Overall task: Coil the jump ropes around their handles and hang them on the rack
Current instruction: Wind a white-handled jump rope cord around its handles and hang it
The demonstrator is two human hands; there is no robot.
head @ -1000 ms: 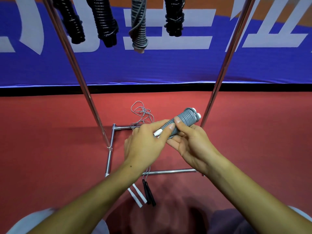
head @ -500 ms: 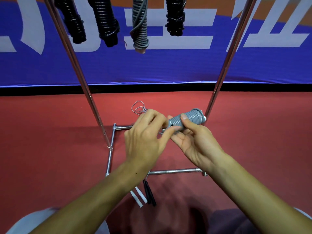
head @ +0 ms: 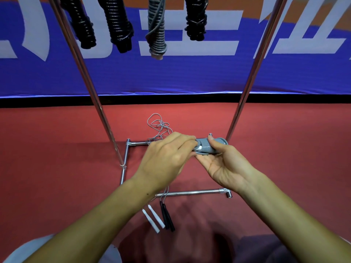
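Observation:
A grey jump rope [head: 208,148] is coiled tightly round its white handles and lies crosswise in front of me. My right hand [head: 226,166] cradles it from below, thumb pressed on top of the coil. My left hand [head: 165,160] covers its left end, fingers curled round the rope there; the fingertips are hidden. On the floor lie loose grey rope [head: 158,126], a pair of white handles [head: 153,218] and a pair of black handles [head: 167,217]. Three black coiled ropes [head: 118,25] and a grey coiled rope [head: 156,33] hang from the top of the rack.
The rack's two chrome uprights [head: 89,88] slant up on either side, and its chrome base frame [head: 191,193] lies on the red floor below my hands. A blue banner with white lettering [head: 190,76] runs along the back.
The coiled bundle has turned from pointing up-right to lying almost level. My left hand has slid over its left end, hiding the white handle tips. Both hands have shifted slightly away from me.

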